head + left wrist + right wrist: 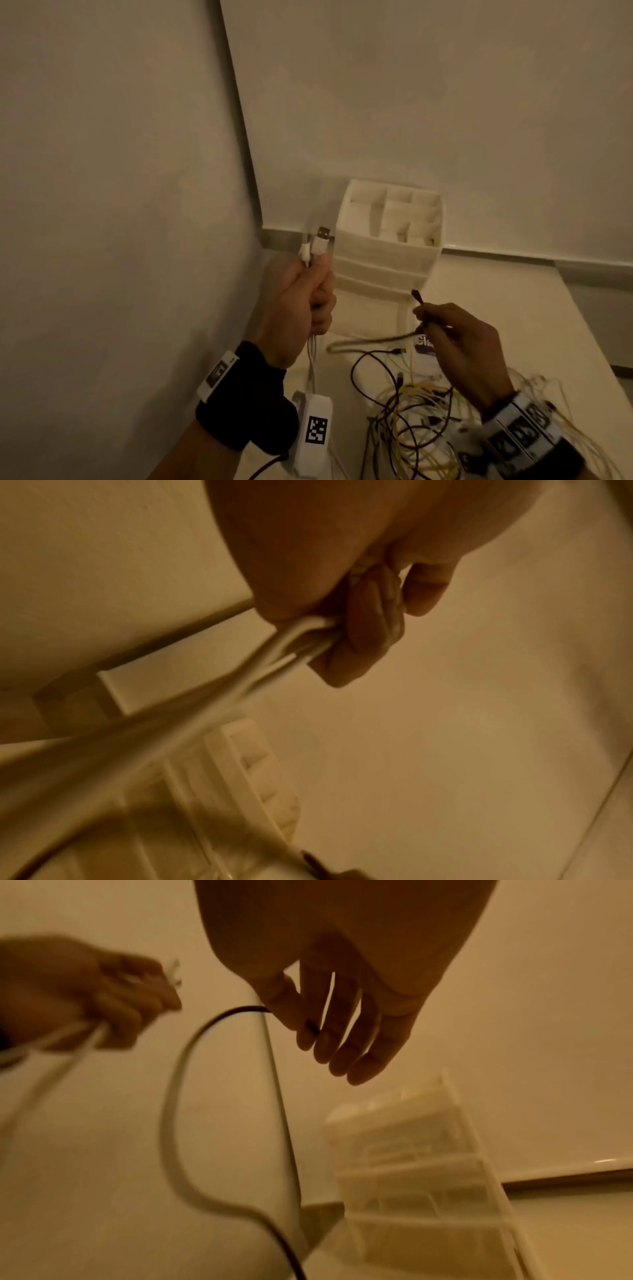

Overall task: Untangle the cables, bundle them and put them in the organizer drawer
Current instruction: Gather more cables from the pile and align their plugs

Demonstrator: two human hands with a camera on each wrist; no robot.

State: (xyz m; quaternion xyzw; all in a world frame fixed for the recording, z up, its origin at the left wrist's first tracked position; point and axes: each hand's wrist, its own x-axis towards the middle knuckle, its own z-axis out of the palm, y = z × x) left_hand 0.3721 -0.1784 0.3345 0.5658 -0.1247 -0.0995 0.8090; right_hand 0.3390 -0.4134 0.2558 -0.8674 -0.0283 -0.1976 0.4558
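Note:
My left hand (310, 291) grips a white USB cable (79, 244) in a fist, its two plugs sticking up above the knuckles; the strands (274, 653) run down out of the fist. My right hand (445, 329) pinches a dark cable (418, 299) near its plug between thumb and forefinger, the other fingers (359, 1042) held straight. That dark cable (178, 1096) loops down toward the table. A tangle of yellow, white and dark cables (418, 418) lies on the table below my right wrist. The white organizer (387, 240) stands in the corner, its bottom drawer (366, 315) pulled out.
Walls close in on the left and behind the organizer. A white charger block (313, 431) with a marker hangs by my left wrist. A small printed card (424, 346) lies under my right hand. The table edge (582, 342) runs along the right.

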